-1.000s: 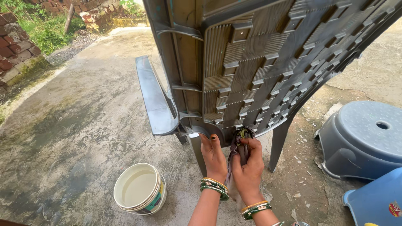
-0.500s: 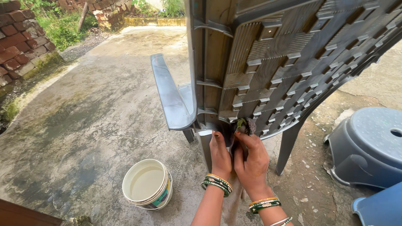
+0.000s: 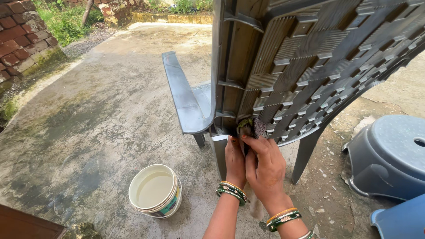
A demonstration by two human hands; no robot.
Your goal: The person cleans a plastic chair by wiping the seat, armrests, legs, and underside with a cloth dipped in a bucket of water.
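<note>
A dark grey plastic chair (image 3: 305, 57) with a woven-pattern back stands before me on the concrete. Against the lower left of its back, my right hand (image 3: 265, 170) presses a dark bunched cloth (image 3: 251, 127); the rest of the cloth hangs down between my wrists. Just to the left, my left hand (image 3: 234, 161) also grips the cloth, right under the chair's armrest (image 3: 181, 97). Green and gold bangles ring both wrists.
A white bucket (image 3: 154, 191) of cloudy water sits on the concrete at lower left. An upturned grey plastic stool (image 3: 392, 155) lies at right, with a blue plastic item (image 3: 400, 221) below it. Brick wall (image 3: 22, 44) and grass border the far left.
Both hands and the cloth have moved up along the lower chair back. The view has shifted, so the chair and bucket now appear further right.
</note>
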